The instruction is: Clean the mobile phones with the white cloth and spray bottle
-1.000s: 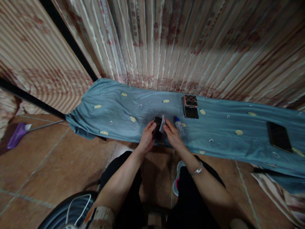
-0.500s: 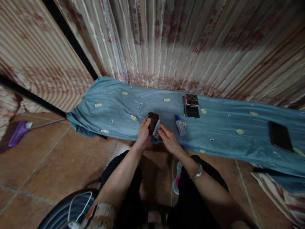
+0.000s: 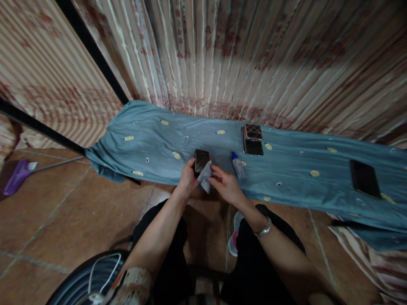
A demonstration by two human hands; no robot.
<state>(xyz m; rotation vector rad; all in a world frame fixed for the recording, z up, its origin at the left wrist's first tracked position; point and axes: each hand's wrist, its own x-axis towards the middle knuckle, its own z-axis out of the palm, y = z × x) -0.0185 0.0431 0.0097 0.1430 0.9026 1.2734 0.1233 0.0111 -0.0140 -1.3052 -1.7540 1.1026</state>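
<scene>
My left hand is closed around the side of a small dark rectangular object, phone-like in shape; its exact kind is unclear. A thin grey-white wipe is pinched in my right hand and lies over the lower right corner of the dark object. Both hands are held close together above the front edge of a bench-like surface under a blue-green cloth. Just right of them lies a clear bottle with a blue cap.
Farther back, a checkered-topped flat item rests on a dark glossy device. A black tablet-like device lies at the right. Striped curtains hang behind. A purple broom and a dark ribbed round object are at the left.
The wipe has come down and spread out over the dark object's lower corner, hanging below it. The dark object now faces up more fully. The view has shifted slightly.
</scene>
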